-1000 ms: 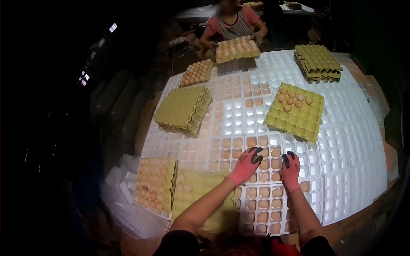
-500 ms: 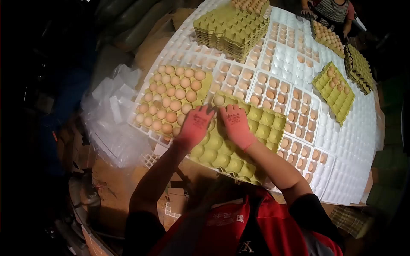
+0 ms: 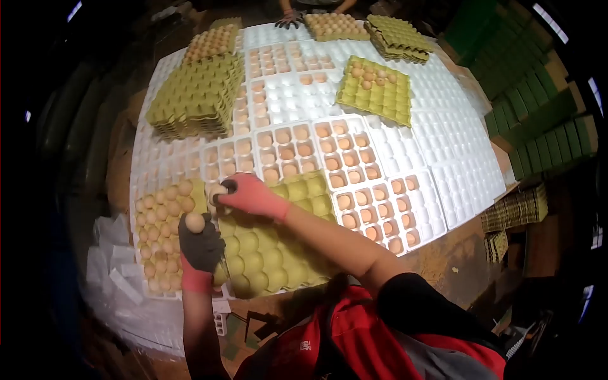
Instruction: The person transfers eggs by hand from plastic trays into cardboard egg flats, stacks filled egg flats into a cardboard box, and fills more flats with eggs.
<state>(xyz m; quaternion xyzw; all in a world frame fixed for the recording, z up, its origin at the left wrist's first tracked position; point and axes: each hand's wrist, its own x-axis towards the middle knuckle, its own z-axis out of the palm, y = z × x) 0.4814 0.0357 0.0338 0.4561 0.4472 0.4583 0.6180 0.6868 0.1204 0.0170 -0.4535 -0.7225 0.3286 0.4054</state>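
My left hand point(image 3: 202, 248), in a pink glove with dark palm and fingers, is turned palm up with a brown egg point(image 3: 195, 222) held at its fingers. It is over the right edge of a yellow-green egg tray point(image 3: 204, 197) filled with brown eggs. My right hand point(image 3: 251, 195), gloved the same way, pinches a paler egg point(image 3: 216, 192) between thumb and fingers. Below it lies another yellow-green egg tray point(image 3: 272, 256), whose visible cups hold no eggs. The two hands are close together but apart.
White foam trays point(image 3: 405, 145) cover the table, several holding eggs. A tall stack of egg trays point(image 3: 193, 95) stands back left. A partly filled egg tray point(image 3: 377, 92) lies farther back. Another person's gloved hand point(image 3: 289, 19) is at the far edge. Plastic wrap point(image 3: 117, 278) lies left.
The view has swung right. Both hands were palm down over the near tray; now the left is turned up with an egg, and the right pinches another egg beside it.
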